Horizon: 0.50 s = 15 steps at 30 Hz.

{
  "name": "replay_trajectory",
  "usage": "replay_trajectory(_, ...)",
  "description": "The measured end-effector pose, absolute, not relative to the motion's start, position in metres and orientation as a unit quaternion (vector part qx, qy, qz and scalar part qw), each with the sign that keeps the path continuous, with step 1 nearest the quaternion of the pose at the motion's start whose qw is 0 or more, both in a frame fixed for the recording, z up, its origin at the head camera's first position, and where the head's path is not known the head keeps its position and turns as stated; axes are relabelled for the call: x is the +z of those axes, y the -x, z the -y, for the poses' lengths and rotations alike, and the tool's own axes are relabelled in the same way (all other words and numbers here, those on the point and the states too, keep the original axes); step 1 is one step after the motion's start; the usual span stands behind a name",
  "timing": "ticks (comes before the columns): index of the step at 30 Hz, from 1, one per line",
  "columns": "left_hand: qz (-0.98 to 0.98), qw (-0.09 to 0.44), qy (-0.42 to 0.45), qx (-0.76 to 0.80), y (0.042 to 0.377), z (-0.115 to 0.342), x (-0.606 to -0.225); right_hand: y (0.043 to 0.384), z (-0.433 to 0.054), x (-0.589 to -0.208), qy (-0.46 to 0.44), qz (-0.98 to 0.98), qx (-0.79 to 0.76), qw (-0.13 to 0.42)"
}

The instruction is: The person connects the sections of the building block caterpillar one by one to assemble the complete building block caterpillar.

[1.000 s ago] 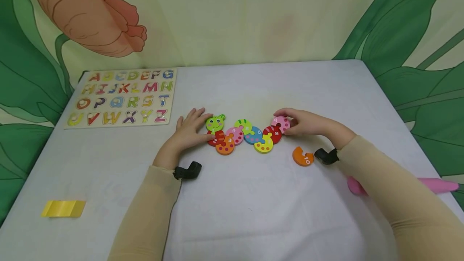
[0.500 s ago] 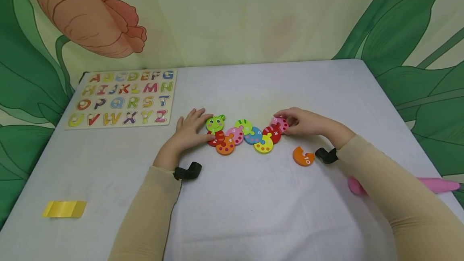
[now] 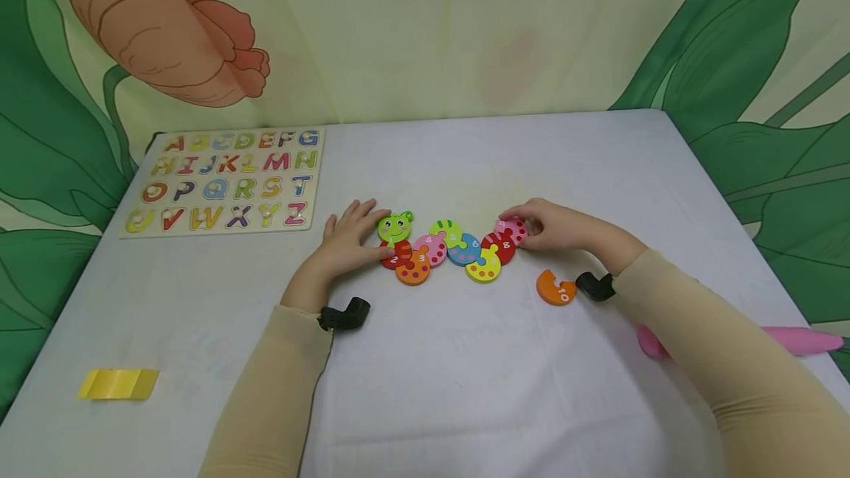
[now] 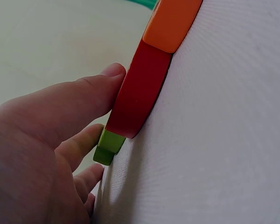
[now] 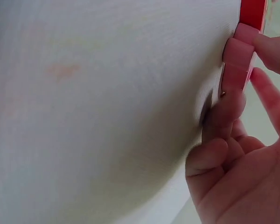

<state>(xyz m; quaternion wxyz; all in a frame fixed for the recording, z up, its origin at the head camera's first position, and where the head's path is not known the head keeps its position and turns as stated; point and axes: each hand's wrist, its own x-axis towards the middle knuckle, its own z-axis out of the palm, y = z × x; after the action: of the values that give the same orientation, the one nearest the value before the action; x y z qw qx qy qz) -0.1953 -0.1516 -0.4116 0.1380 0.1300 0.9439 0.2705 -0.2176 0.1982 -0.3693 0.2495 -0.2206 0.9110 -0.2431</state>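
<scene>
A wooden number caterpillar puzzle lies mid-table, running from a smiling green head [image 3: 395, 227] through the red piece 2 [image 3: 393, 258] to the red piece 8 [image 3: 499, 247]. My left hand [image 3: 341, 242] is at the head end, fingers spread; its thumb touches the red piece's edge and its index fingertip reaches the green head. At the other end, my right hand [image 3: 564, 227] pinches a pink spotted puzzle piece [image 3: 513, 229] by its rim, up against the red piece 8. The right wrist view shows fingertips around this pink piece [image 5: 239, 52]. An orange piece 10 [image 3: 555, 288] lies apart, below the right hand.
A wooden alphabet board [image 3: 222, 181] lies at the back left. A folded yellow strip [image 3: 119, 384] is at the front left. Under the right forearm lies a pink object [image 3: 800, 340], partly hidden by the sleeve. A patterned curtain [image 3: 412, 35] hangs behind the table.
My right hand has shifted slightly left, bringing the pink piece closer into the red piece 8. The left hand stays where it was.
</scene>
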Motion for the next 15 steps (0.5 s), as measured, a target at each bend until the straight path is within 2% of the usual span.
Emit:
replay_trajectory(8, -0.944, 0.138, -0.129, 0.27, 0.195, 0.151, -0.411, 0.212, -0.201, -0.365, 0.214, -0.915, -0.232, 0.251)
replay_trajectory(15, -0.945, 0.139, -0.127, 0.267, 0.195, 0.15, -0.411, 0.188, -0.214, -0.35, 0.2, -0.913, -0.238, 0.263)
